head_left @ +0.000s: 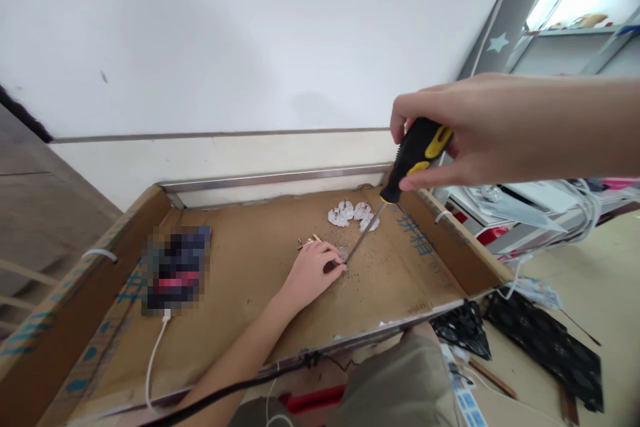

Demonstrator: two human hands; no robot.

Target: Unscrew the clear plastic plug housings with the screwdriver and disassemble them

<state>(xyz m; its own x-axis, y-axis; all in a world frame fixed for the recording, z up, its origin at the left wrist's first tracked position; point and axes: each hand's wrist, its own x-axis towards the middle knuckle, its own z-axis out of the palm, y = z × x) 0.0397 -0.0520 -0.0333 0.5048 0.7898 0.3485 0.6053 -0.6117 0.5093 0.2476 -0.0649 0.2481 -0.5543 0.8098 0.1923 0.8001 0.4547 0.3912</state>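
My right hand (pixel 440 133) is wrapped round the black and yellow handle of a screwdriver (pixel 413 159). Its metal shaft slants down to the left, and the tip meets the spot at my left fingertips. My left hand (pixel 316 268) rests low over the cardboard, fingers pinched on a small clear plastic piece (pixel 344 256), mostly covered by the fingers. Just beyond lie several clear plastic pieces with upright pins (pixel 345 213), partly behind the shaft. Tiny slim parts (pixel 309 240) lie behind my left knuckles, too small to name.
The cardboard work surface (pixel 240 267) has raised cardboard sides and dark specks near my left hand. At left lies a blurred-out dark device (pixel 177 267) with a white cable (pixel 154 353). A white wall (pixel 225 47) stands behind. Cables and a black panel (pixel 545 347) are at right.
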